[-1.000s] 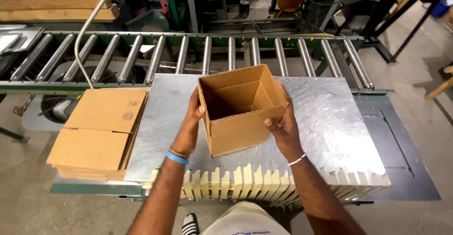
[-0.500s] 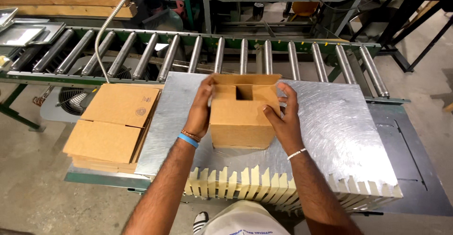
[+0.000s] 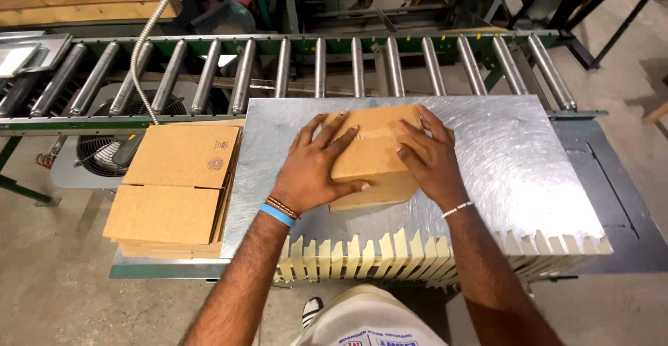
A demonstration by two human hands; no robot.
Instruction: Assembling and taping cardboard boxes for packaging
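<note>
Cardboard box (image 3: 372, 155) at centre of metal table (image 3: 515, 158), flaps folded shut. Left hand (image 3: 313, 169) flat on top, fingers spread, pressing flaps, not gripping. Right hand (image 3: 428, 158) flat on right flap, fingers extended. Stack of flattened boxes (image 3: 174, 186) at table's left edge. Roller conveyor (image 3: 320, 64) along far side.

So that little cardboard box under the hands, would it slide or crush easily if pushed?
The cardboard box probably slides easily, since it sits on a smooth metal table. It looks light and likely hollow, so the flaps may give under the left hand and right hand pressing on top. Flat-sided, it should not roll.
</note>
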